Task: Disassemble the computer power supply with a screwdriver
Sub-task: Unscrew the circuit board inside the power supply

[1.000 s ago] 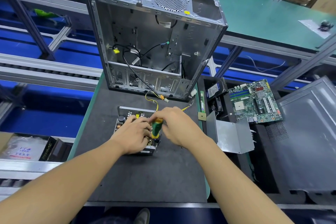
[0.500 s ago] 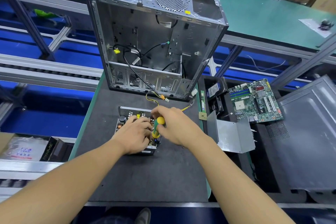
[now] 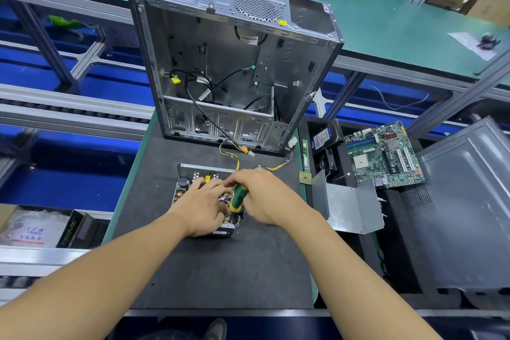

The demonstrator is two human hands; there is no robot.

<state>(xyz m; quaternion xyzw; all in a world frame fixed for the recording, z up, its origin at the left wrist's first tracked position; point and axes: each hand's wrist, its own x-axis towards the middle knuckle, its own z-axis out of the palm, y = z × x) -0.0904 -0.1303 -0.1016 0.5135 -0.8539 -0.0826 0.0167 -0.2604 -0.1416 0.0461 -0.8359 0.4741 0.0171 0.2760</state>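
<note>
Power supply, an open grey metal box with a bare circuit board [image 3: 184, 183], sits on the black foam mat [image 3: 220, 270] before the steel computer case [image 3: 234, 63]. Probably stiff and hefty with a fragile board, so grab the walls. Left hand [image 3: 202, 208] curls over it and right hand [image 3: 265, 196] wraps the green-and-yellow screwdriver [image 3: 238, 197], now covering the yellow top that showed half a second ago.
</note>
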